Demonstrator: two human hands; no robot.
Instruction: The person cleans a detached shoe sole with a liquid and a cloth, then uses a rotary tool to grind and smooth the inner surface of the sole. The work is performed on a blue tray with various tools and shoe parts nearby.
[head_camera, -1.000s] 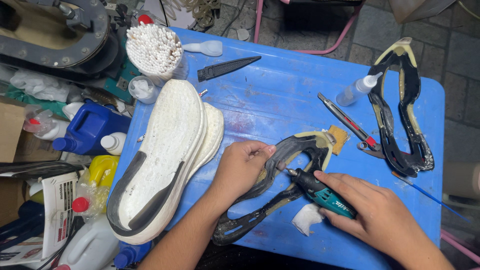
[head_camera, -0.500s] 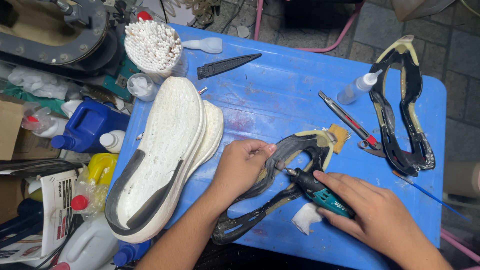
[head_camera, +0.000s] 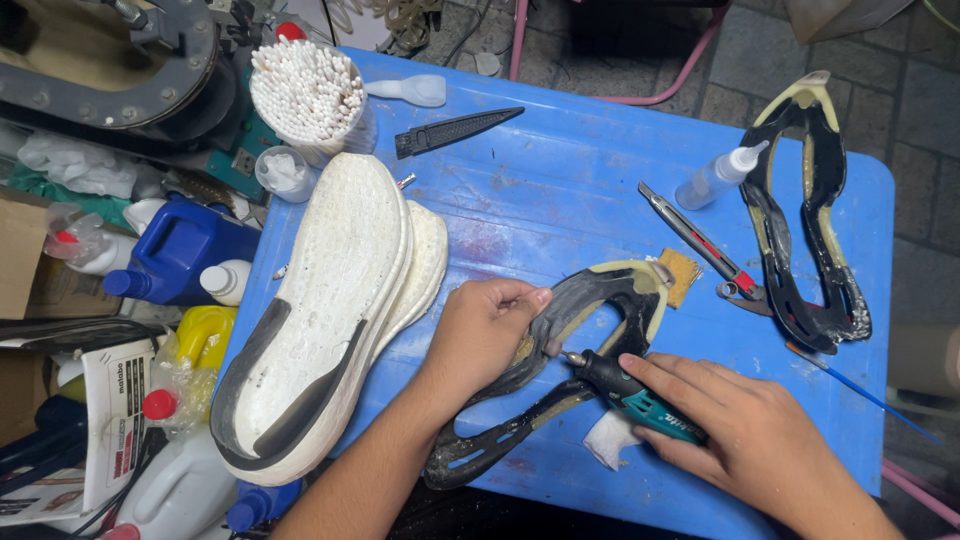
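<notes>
My left hand presses down on a black rubber outsole that lies on the blue table. My right hand grips a small teal and black rotary tool. Its tip touches the inner edge of the outsole beside my left fingers. A white scrap lies under the tool. A tan sanding pad sits at the outsole's far end.
Two stacked white midsoles lie to the left. A second black outsole, a utility knife, scissors, a small squeeze bottle, a black plastic wedge and a cup of cotton swabs are on the table. Several bottles stand off the left edge.
None beyond a slight shift of the view; both hands and the tool stay in the same place on the outsole.
</notes>
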